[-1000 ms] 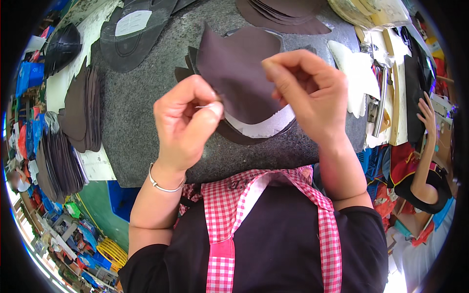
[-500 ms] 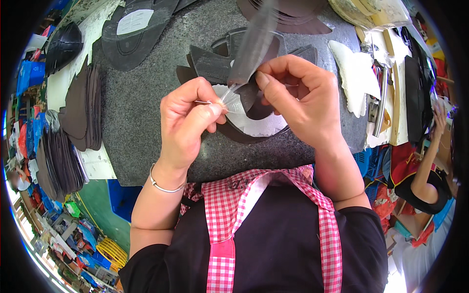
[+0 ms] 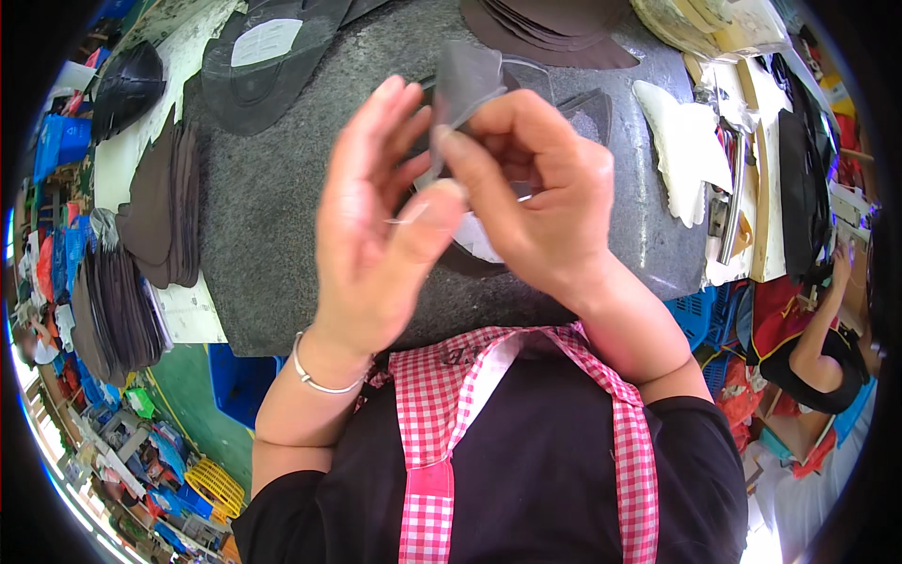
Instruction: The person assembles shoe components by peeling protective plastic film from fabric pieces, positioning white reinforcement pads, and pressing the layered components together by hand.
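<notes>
A greyish, partly see-through piece of thin sheet stands up between my hands, blurred at its edges. My right hand is closed, thumb and forefinger pinching its lower part. Beside it, my left hand is raised with fingers stretched and apart, its thumb close to the right hand's fingertips. A thin white sliver shows by the left thumb; whether it clings there I cannot tell. Below my hands lies a curved dark piece with a white lining, mostly covered by them. Other dark cut pieces lie just behind.
The dark speckled work surface bears dark cut pieces at far left and a brown stack at the far edge. More stacks stand left. A white piece and metal tool lie right. Another person's arm shows beyond.
My left hand has let go of its pinch, spread its fingers and risen. My right hand has moved left, and the see-through sheet has come lower, nearer its fingers.
</notes>
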The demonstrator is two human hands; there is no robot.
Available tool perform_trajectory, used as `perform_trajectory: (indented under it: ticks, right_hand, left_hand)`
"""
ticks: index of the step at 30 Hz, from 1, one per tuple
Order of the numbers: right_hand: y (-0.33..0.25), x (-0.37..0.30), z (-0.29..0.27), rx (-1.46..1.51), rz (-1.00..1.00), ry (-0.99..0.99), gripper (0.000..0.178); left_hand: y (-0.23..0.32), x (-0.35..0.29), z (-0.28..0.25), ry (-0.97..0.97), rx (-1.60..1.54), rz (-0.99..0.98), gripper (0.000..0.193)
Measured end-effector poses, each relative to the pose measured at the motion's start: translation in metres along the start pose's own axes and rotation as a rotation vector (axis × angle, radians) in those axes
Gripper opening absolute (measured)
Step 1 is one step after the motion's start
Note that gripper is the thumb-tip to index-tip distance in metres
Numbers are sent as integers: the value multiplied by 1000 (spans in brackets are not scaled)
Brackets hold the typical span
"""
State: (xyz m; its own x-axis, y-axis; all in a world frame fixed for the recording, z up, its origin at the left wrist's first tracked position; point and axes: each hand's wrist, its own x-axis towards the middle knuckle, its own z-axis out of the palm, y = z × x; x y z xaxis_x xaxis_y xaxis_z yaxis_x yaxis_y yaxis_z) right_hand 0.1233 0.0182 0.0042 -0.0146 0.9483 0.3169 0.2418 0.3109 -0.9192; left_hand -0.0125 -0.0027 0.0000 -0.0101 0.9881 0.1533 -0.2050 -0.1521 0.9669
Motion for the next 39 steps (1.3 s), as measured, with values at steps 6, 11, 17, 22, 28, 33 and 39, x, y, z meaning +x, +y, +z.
perform_trajectory:
  ticks: [6, 11, 17, 22, 28, 33, 39]
  right_hand:
    - [1, 4, -8, -271, -107, -48, 12]
    - [0, -7, -31, -307, -20, -45, 10]
    - [-16, -19, -12, -138, -247, -113, 9]
    - [-11, -19, -7, 947, 475, 112, 18]
    - [10, -2, -48, 396, 234, 281, 16]
    - [2, 30, -116, -156, 155, 7, 18]
    - [-26, 68, -140, -559, -80, -293, 8]
  left_hand:
    - [7, 10, -17, -66, 718, 192, 34]
    - [11, 22, -54, -87, 711, -56, 30]
    - [17, 31, -25, -29, 405, -248, 29]
    - [8, 12, 8, 3, 106, -210, 31]
    - [2, -18, -59, 186, 4, -344, 31]
    - [22, -58, -142, 98, 708, -332, 24]
    - [124, -55, -153, -634, 1618, -233, 82]
